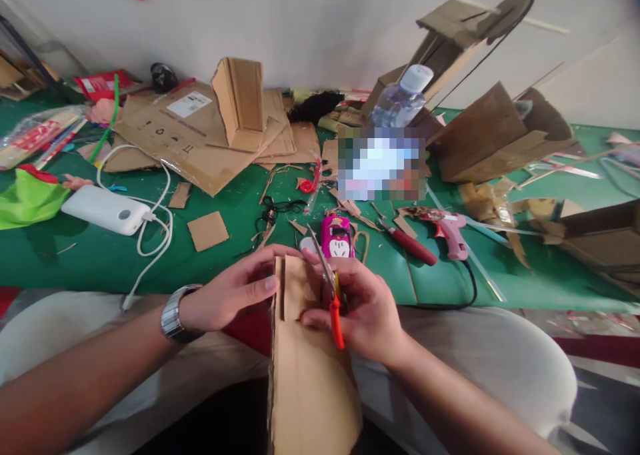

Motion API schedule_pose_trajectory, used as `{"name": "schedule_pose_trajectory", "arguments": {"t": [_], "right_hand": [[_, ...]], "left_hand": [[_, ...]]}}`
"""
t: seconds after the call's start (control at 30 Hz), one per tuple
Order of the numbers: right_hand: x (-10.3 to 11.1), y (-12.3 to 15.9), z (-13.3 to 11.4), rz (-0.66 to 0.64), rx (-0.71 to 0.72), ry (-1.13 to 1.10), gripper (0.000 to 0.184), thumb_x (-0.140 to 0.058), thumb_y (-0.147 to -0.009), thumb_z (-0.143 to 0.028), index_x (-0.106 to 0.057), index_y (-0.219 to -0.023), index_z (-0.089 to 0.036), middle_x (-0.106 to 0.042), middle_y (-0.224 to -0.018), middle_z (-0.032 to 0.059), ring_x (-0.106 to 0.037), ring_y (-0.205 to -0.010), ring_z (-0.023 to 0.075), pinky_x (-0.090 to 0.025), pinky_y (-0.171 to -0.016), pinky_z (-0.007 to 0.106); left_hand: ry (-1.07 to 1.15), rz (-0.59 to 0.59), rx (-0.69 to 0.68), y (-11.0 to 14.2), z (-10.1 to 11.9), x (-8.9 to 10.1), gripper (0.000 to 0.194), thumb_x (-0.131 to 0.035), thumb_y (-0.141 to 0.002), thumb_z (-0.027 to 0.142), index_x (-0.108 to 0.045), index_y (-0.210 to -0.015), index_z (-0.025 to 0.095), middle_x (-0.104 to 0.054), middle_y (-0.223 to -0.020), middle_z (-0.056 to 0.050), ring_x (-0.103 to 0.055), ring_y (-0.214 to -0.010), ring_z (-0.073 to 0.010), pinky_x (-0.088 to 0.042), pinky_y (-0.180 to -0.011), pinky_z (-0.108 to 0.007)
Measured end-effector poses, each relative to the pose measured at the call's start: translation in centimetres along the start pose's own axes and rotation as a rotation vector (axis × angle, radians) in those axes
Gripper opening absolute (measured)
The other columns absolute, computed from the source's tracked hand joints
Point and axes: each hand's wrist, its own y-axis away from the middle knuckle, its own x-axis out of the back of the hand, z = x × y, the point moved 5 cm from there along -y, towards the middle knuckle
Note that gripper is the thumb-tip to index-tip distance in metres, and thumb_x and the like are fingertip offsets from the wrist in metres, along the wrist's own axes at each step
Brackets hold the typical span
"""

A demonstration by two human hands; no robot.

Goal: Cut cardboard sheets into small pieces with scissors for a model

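A long folded cardboard piece (315, 381) stands upright in front of me, with a slit or fold near its top left. My left hand (233, 295) is closed on its upper left edge, thumb in front and fingers partly hidden behind. My right hand (373, 311) holds scissors (337, 315) with orange handles, blades pointing up and away. The right thumb also presses against the cardboard's front. Just beyond the hands sits a magenta power socket (337, 238).
A pink glue gun (450, 231) and a red-handled tool (413, 245) lie right of the socket. A white power bank (105, 209) with cable lies left. Cardboard sheets (190, 135), a plastic bottle (400, 101) and a cardboard box (485, 135) stand farther back on the green table (240, 195).
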Motion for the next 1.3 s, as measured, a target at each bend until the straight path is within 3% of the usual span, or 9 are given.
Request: {"name": "schedule_pose_trajectory", "arguments": {"t": [0.1,0.17,0.2,0.33,0.4,0.53,0.7,1.1,1.3], "right_hand": [[-0.2,0.2,-0.1,-0.004,0.042,-0.046,0.047,-0.101,-0.078,-0.028,-0.074,-0.116,-0.026,-0.087,-0.119,0.0095,-0.083,-0.081,0.0194,-0.064,-0.063,0.024],[-0.3,0.4,-0.1,-0.008,0.051,-0.067,0.046,-0.102,-0.077,-0.025,-0.077,-0.115,-0.026,-0.085,-0.129,0.0134,-0.086,-0.102,0.0268,-0.068,-0.07,0.027],[-0.3,0.5,0.0,-0.004,0.041,-0.079,0.046,-0.103,-0.076,-0.025,-0.077,-0.115,-0.026,-0.084,-0.132,0.0144,-0.086,-0.103,0.0278,-0.069,-0.069,0.027],[-0.3,0.9,0.6,0.035,-0.021,-0.126,0.052,-0.105,-0.073,-0.024,-0.076,-0.116,-0.028,-0.086,-0.128,0.0113,-0.082,-0.07,0.0188,-0.065,-0.058,0.026],[-0.4,1.0,0.7,0.041,-0.046,-0.155,0.052,-0.104,-0.073,-0.023,-0.076,-0.116,-0.029,-0.086,-0.128,0.0099,-0.08,-0.067,0.0171,-0.066,-0.059,0.027],[-0.7,0.9,0.9,0.047,-0.098,-0.183,0.049,-0.104,-0.074,-0.026,-0.074,-0.112,-0.028,-0.085,-0.128,0.0104,-0.081,-0.072,0.019,-0.068,-0.061,0.029],[-0.8,0.7,0.6,0.054,-0.092,-0.145,0.049,-0.106,-0.072,-0.029,-0.071,-0.108,-0.028,-0.086,-0.117,0.0093,-0.085,-0.097,0.0284,-0.072,-0.077,0.038],[-0.8,1.2,1.0,0.036,-0.098,-0.12,0.047,-0.101,-0.08,-0.031,-0.069,-0.114,-0.029,-0.086,-0.12,0.011,-0.079,-0.074,0.0226,-0.069,-0.065,0.038],[-0.8,0.7,0.8,0.027,-0.094,-0.105,0.047,-0.102,-0.078,-0.028,-0.07,-0.112,-0.029,-0.086,-0.109,0.0073,-0.083,-0.103,0.0294,-0.069,-0.074,0.037]], "left_hand": [[0.028,0.0,0.001,-0.1,0.0,-0.2,0.039,-0.072,-0.106,0.041,-0.066,-0.143,0.03,-0.072,-0.137,-0.009,-0.07,-0.123,-0.023,-0.056,-0.1,-0.032],[0.022,0.012,0.012,-0.1,0.1,-0.3,0.038,-0.075,-0.105,0.038,-0.066,-0.14,0.028,-0.073,-0.13,-0.008,-0.072,-0.112,-0.021,-0.058,-0.093,-0.03],[0.008,0.019,0.01,-0.1,0.2,-0.3,0.038,-0.076,-0.104,0.039,-0.066,-0.139,0.028,-0.073,-0.129,-0.009,-0.072,-0.11,-0.021,-0.058,-0.091,-0.03],[-0.061,0.059,0.003,0.0,0.7,-0.5,0.043,-0.079,-0.101,0.045,-0.067,-0.139,0.027,-0.073,-0.126,-0.008,-0.071,-0.104,-0.0196,-0.058,-0.084,-0.028],[-0.079,0.081,-0.011,0.0,0.9,-0.5,0.04,-0.078,-0.102,0.044,-0.068,-0.137,0.027,-0.073,-0.128,-0.008,-0.071,-0.104,-0.0188,-0.058,-0.084,-0.028],[-0.103,0.113,-0.099,-0.2,1.4,-0.7,0.033,-0.079,-0.102,0.04,-0.073,-0.132,0.026,-0.074,-0.132,-0.008,-0.07,-0.117,-0.021,-0.058,-0.097,-0.031],[-0.099,0.105,-0.091,-0.4,1.9,-1.0,0.032,-0.08,-0.101,0.044,-0.074,-0.127,0.025,-0.077,-0.128,-0.009,-0.071,-0.116,-0.022,-0.059,-0.097,-0.034],[-0.096,0.107,-0.008,-0.1,1.7,-0.7,0.039,-0.08,-0.101,0.044,-0.069,-0.132,0.023,-0.074,-0.123,-0.01,-0.075,-0.103,-0.0218,-0.064,-0.083,-0.032],[-0.072,0.136,0.004,-0.1,1.4,-0.4,0.039,-0.079,-0.101,0.05,-0.071,-0.127,0.022,-0.076,-0.119,-0.01,-0.075,-0.101,-0.0223,-0.063,-0.088,-0.035]]}}
